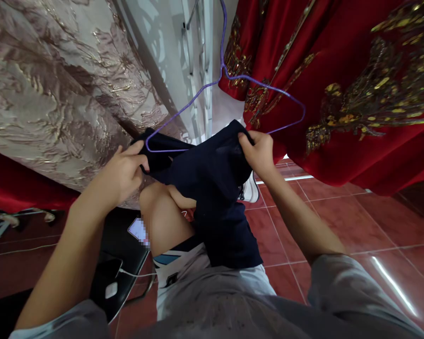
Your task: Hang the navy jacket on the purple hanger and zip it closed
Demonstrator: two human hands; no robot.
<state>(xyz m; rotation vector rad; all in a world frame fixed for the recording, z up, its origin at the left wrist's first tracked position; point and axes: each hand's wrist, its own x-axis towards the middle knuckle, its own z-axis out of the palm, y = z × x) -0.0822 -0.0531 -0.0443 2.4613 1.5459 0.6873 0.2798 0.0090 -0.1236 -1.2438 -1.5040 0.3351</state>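
A dark navy garment stretches between my hands, its lower part hanging over my lap. My left hand is closed on the garment's left edge, with the forefinger by the hanger's left corner. My right hand pinches the upper right edge between thumb and fingers. A purple hanger rises above the cloth. Its bottom bar passes behind the garment in the middle, and its left end lies over a dark fold. The hook's top runs out of view. What kind of garment it is, I cannot tell.
Cream embroidered fabric hangs at left, and red cloth with gold sequins at right. White metal uprights stand between them. On a black seat lie a lit phone, a white charger case and a cable. Red tiles cover the floor.
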